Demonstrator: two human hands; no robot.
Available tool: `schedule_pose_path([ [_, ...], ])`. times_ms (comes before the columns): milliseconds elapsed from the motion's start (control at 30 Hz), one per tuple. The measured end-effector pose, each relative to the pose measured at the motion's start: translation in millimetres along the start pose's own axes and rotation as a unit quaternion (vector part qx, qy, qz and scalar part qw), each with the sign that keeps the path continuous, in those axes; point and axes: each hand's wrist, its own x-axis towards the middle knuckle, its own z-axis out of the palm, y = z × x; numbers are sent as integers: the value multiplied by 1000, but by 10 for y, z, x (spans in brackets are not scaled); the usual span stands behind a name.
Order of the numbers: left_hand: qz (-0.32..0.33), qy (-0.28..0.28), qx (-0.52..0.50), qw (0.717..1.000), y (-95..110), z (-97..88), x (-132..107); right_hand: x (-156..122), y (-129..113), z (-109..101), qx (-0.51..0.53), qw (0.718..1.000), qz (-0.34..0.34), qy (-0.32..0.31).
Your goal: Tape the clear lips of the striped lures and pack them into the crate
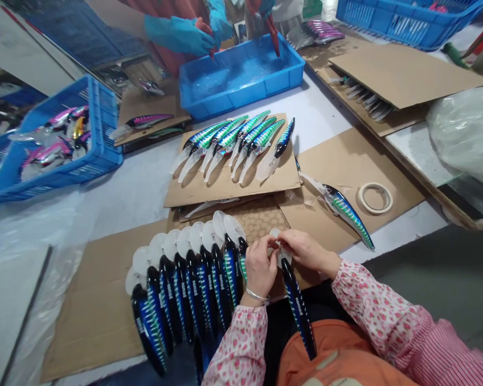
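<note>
A dark blue fishing lure [297, 305] with green-blue stripes hangs tail-down toward my lap. Both hands pinch at its clear diving lip, near the table's front edge. My left hand [261, 265] is closed on the lip's left side, and my right hand [306, 247] grips it from the right. Exactly what the fingertips hold there is hidden. Just left of my left hand lies a row of several matching lures [193, 289], lips pointing away from me. Another striped lure [348, 212] lies alone to the right, on cardboard.
Several green-blue lures [233, 136] lie on a raised cardboard sheet [185, 194]. A tape roll [375, 198] sits at right. Beyond are a blue tray [241, 83] and a co-worker's blue-gloved hands [185, 35]. A blue basket [100, 126] with pink lures stands left.
</note>
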Motion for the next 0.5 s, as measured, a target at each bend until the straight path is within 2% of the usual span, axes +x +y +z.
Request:
schedule_pose_path([
  [100,-2,14,-7,1000,7,14,-33,5,27,59,-45,999,-11,9],
  [267,-7,39,0,999,14,61,-81,-46,38,102,-19,994,65,84],
  [367,-1,50,6,999,4,79,-92,-98,36,88,19,995,76,69],
  [500,16,53,19,998,-14,86,-96,-120,42,96,14,995,80,63],
])
